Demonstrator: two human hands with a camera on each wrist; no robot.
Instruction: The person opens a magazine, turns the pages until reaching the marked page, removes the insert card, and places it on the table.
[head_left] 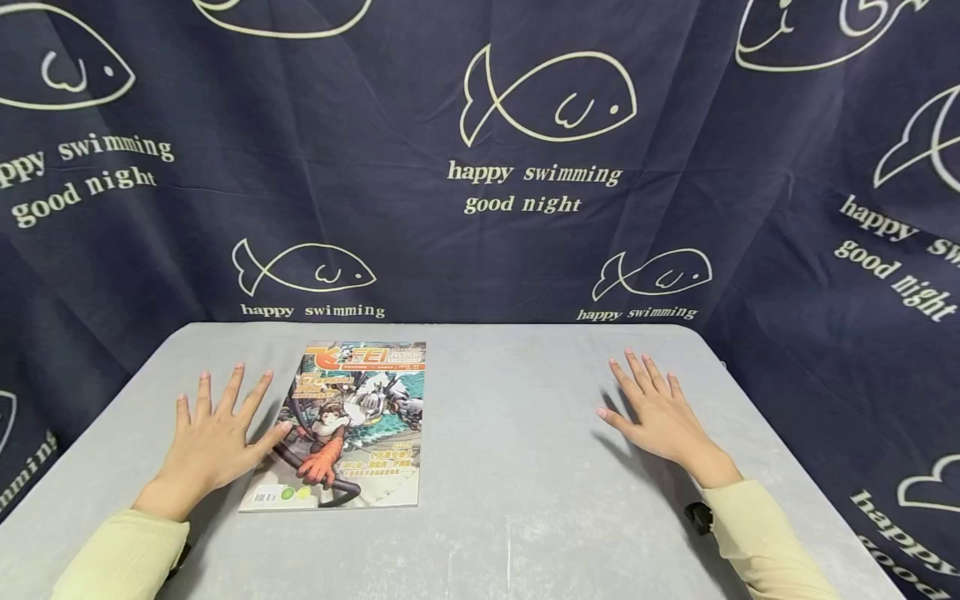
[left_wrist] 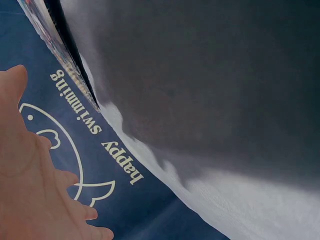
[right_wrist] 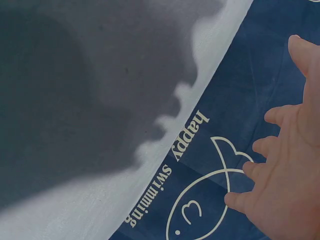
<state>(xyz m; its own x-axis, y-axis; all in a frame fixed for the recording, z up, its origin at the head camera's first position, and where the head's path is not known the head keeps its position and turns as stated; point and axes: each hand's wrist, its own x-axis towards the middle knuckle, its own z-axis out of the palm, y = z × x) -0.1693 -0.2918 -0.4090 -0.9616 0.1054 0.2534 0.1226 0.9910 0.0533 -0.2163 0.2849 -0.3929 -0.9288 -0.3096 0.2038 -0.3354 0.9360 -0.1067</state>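
A magazine [head_left: 360, 425] with a colourful illustrated cover lies flat on the left part of the grey table [head_left: 517, 417]. Just left of it is my left hand [head_left: 213, 442], fingers straight and spread, its thumb over the magazine's left edge in the head view. On the far side of the table, my right hand [head_left: 663, 417] is held with spread fingers and nothing in it; its shadow falls on the tabletop. The left wrist view shows the left palm [left_wrist: 35, 185] and the magazine's edge [left_wrist: 65, 55]. In the right wrist view the right palm [right_wrist: 285, 175] appears above the table surface.
A dark blue curtain [head_left: 420, 167] with white fish drawings and lettering hangs behind the table and along both sides. Black bands [head_left: 699, 518] sit at the wrists, below pale yellow sleeves [head_left: 765, 533].
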